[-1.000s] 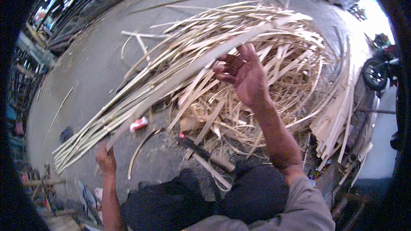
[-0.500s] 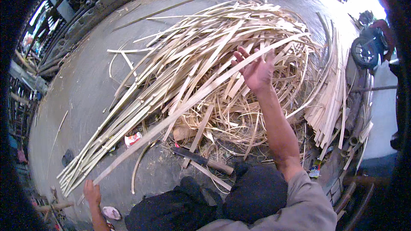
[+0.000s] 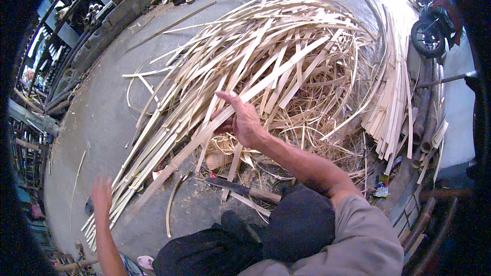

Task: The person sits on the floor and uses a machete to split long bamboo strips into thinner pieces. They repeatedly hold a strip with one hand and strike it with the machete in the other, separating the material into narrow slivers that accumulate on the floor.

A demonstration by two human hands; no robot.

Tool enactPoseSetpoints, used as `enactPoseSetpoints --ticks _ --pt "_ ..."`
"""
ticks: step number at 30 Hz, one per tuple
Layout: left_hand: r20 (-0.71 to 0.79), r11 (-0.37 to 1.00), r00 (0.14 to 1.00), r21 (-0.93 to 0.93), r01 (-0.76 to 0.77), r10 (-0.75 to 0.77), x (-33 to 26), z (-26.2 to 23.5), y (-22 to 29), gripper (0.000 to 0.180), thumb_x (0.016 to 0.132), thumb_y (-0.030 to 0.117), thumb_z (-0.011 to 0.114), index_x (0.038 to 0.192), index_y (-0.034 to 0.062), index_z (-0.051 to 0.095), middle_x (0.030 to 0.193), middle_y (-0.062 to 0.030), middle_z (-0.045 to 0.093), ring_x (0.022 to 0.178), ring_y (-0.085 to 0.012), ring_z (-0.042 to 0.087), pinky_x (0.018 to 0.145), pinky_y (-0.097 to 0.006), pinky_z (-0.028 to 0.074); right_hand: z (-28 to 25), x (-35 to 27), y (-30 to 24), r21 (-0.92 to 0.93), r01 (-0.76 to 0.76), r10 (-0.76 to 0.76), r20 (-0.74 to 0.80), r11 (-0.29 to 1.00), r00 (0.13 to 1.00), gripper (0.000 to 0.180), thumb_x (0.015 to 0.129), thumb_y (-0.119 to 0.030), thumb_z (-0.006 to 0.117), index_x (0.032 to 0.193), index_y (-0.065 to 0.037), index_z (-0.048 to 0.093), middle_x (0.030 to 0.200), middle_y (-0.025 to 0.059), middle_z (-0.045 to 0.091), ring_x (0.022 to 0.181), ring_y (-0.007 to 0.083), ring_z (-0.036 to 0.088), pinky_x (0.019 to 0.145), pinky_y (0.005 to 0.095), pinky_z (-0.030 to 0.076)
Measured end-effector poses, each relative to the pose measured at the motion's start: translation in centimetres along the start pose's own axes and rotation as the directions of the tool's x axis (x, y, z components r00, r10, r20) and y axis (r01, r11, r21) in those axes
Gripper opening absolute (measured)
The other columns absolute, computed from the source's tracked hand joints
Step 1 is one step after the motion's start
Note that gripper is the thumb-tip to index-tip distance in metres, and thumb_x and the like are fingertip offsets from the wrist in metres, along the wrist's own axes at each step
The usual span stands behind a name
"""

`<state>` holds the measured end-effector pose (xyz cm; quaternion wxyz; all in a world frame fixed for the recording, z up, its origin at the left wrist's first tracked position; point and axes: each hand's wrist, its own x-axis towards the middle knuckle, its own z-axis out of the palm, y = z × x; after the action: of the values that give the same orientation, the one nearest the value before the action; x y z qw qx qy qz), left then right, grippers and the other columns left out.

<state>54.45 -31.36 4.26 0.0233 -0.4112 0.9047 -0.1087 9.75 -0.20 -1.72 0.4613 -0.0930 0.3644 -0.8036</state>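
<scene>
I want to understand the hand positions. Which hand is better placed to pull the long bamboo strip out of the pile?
Probably the right hand: it already grips the long bamboo strip. The left hand is open near the strip ends.

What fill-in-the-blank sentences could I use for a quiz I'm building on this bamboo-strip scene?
1. The right hand grips a long bamboo strip from the big ____ of strips on the concrete ground.
2. The left hand is open near the strips' lower ____.
3. A knife with a wooden handle lies on the ____, near the person's knees.
4. A motorbike stands at the upper ____ of the picture.

Missing words: pile; ends; ground; right
</scene>
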Motion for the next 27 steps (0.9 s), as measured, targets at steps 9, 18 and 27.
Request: enactPoseSetpoints --ticks 9,18,27 --pt "-0.206 0.512 0.746 -0.611 -0.604 0.634 14.0 -14.9 44.7 0.045 0.099 0.041 0.048 0.111 0.0011 0.064 0.107 -0.0245 0.066 0.1 -0.0393 0.064 0.088 -0.046 0.049 -0.2 -0.5 0.2 -0.066 0.127 -0.12 0.109 0.99 0.987 0.05 0.104 -0.045 0.04 0.126 -0.002 0.054 0.086 0.0132 0.068 0.075 0.0277 0.07 0.068 0.0424 0.062" --pt "0.061 0.772 0.852 -0.46 -0.438 0.52 14.3 -8.2 57.4 0.033 0.099 0.033 0.043 0.101 0.005 0.061 0.096 -0.0221 0.07 0.078 -0.0397 0.07 0.077 -0.052 0.053 -11.5 -9.5 7.6 -0.94 0.206 0.312 0.289 0.273 0.905 0.055 0.098 -0.053 0.046 0.127 -0.006 0.053 0.098 0.0213 0.065 0.082 0.0373 0.068 0.073 0.0457 0.056" --pt "-0.559 0.012 0.726 -0.789 -0.614 0.401 9.6 -1.6 58.3 0.023 0.085 0.035 0.066 0.084 0.0122 0.065 0.069 -0.0078 0.062 0.059 -0.0277 0.061 0.053 -0.041 0.048 -17.8 -14.9 18.8 -0.849 0.478 0.325 0.397 -0.226 0.858 0.045 0.087 -0.019 0.061 0.131 -0.012 0.053 0.106 0.0197 0.06 0.098 0.0385 0.063 0.072 0.0487 0.055"
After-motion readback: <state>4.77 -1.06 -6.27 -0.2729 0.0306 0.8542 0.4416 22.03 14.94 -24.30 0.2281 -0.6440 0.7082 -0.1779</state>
